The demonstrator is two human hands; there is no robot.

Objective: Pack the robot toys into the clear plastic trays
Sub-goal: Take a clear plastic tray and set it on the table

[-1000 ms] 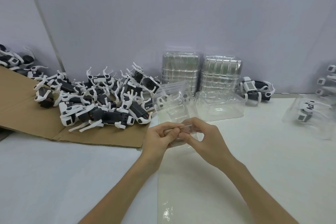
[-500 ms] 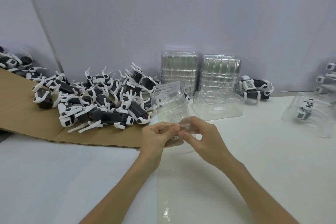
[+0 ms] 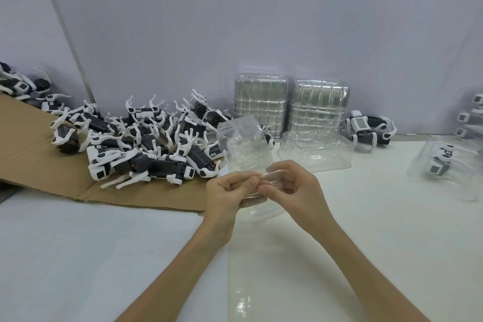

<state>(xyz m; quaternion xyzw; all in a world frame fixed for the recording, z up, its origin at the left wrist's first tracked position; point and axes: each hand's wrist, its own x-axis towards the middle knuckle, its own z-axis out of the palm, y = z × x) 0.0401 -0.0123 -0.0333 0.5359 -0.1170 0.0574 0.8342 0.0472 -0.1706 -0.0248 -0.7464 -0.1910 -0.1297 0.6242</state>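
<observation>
Though in both hands [image 3: 225, 191] [image 3: 300, 191] — clear tray [image 3: 245, 144]

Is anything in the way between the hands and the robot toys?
Nothing visible: only flat cardboard lies between the left hand and the toy pile. But it and the right hand pinch a clear tray.

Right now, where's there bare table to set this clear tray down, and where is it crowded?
Two bare patches of table: right of the right hand, in front of the empty tray and the packed tray; and left of the left hand, in front of the cardboard. Crowded: the toy pile on the cardboard and the tray stacks along the wall.
</observation>
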